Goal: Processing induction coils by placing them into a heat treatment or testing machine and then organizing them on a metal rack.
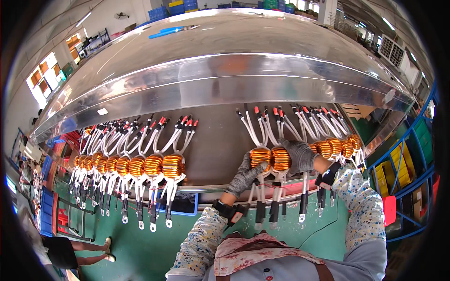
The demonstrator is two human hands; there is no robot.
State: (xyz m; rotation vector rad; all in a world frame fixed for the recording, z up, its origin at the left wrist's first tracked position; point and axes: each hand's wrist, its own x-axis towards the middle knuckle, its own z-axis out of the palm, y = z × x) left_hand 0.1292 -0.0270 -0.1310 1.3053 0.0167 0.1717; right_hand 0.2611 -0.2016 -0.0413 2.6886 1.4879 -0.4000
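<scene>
My left hand, in a grey knit glove, is closed around the left side of a copper-wound toroidal coil. My right hand, gloved alike, grips the right side of the neighbouring copper coil. The two coils sit side by side between my hands. White sleeved leads with red or black ends run from them across the metal table; other leads with lug terminals hang over the near edge. More coils stand in a row right of my right hand, partly hidden by it.
Another row of coils lines the left of the table. Behind it rises a shiny metal ledge, with blue-handled pliers on top. A blue rack with yellow bins stands at right. Another person's legs show at lower left.
</scene>
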